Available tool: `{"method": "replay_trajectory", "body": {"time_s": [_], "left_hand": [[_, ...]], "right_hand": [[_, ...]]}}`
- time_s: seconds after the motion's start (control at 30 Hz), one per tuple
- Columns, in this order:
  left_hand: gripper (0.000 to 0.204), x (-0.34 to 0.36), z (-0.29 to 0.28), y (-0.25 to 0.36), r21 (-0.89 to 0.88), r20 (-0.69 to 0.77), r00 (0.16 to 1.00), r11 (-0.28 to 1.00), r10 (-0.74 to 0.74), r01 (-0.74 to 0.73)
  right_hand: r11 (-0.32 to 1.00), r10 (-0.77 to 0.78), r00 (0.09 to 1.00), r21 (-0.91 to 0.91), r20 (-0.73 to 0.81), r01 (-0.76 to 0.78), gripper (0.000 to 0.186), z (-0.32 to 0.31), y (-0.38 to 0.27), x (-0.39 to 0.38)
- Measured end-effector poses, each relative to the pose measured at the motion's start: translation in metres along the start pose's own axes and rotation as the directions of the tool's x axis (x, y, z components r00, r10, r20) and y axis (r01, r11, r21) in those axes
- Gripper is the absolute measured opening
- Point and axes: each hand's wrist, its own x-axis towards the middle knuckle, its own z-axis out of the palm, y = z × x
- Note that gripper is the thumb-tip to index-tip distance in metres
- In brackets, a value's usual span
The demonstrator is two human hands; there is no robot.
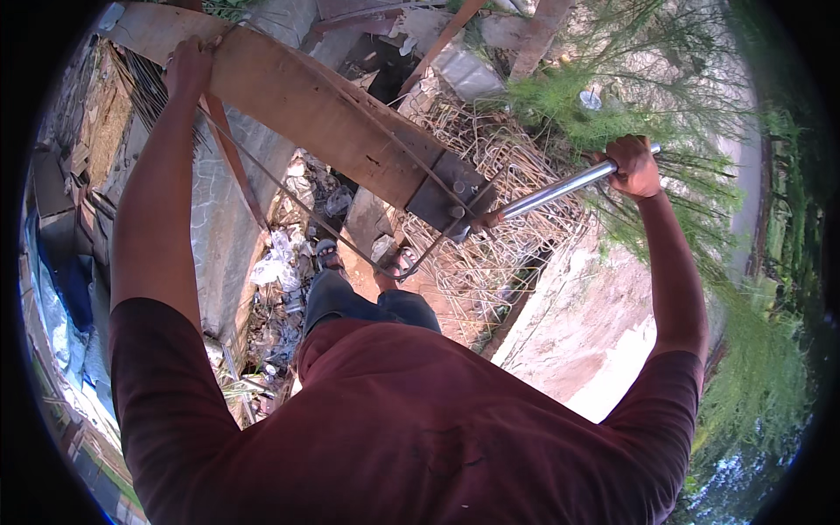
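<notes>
A long wooden plank (pixel 324 118) slants across the view, with a dark metal plate (pixel 437 199) and upright pins at its near right end. My left hand (pixel 188 68) is closed at the plank's far left end, around a thin steel rod (pixel 372 120) that runs along the plank to the pins. Below the plank, a bent length of thin rod hangs and curves back up to the plate. My right hand (pixel 633 166) grips a shiny metal pipe (pixel 560 189), whose other end meets the pins and rod at the plate.
A tangled heap of bent steel rods (pixel 499 131) lies beyond the plate. Straight thin rods (pixel 144 87) are bundled near my left hand. Plastic litter (pixel 280 267) covers ground left of my sandalled feet (pixel 328 255). Feathery green branches (pixel 604 96) reach in around my right hand.
</notes>
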Motion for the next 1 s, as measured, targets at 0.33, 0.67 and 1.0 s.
{"method": "replay_trajectory", "body": {"time_s": [0.33, 0.67, 1.0], "left_hand": [[0.051, 0.002, 0.006, -0.009, -0.018, -0.022, 1.0, 1.0, 0.023, -0.023], [0.053, 0.014, 0.006, -0.001, -0.031, 0.0, 0.998, 0.998, 0.061, -0.061], [0.066, 0.055, 0.044, -0.051, -0.236, -0.149, 0.948, 0.921, 0.28, -0.309]], "right_hand": [[0.996, 0.025, 0.998, 0.088, 0.056, -0.03, 0.027, 0.031, 0.001, 0.003], [0.961, 0.19, 0.858, 0.09, 0.477, -0.263, 0.014, 0.03, 0.001, -0.026], [0.771, 0.634, 0.767, 0.007, 0.1, -0.637, 0.022, 0.014, -0.135, -0.13]]}}
